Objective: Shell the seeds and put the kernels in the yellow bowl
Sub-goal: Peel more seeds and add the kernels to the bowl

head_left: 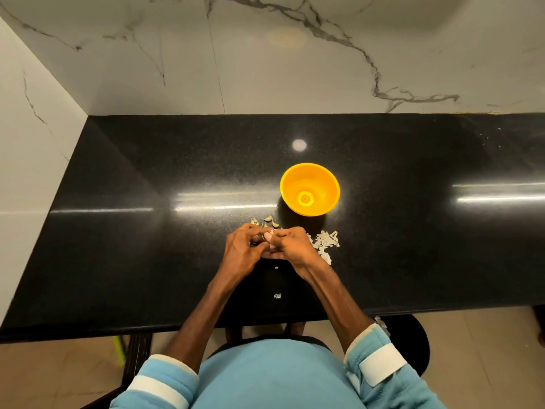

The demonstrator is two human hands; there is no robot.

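Blue sleeves (165,379) nearest; left hand (241,252) and right hand (292,246) share a grip on one seed (272,232).

Domestic kitchen, by look. Polished black speckled stone countertop (147,231) runs into corner of white marble-veined wall tiles (265,69). Beige tiled floor (477,349) below, black round stool (413,343) beside counter edge. On counter: yellow bowl (326,181), loose seed husks (269,220), pointing to food preparation by hand.
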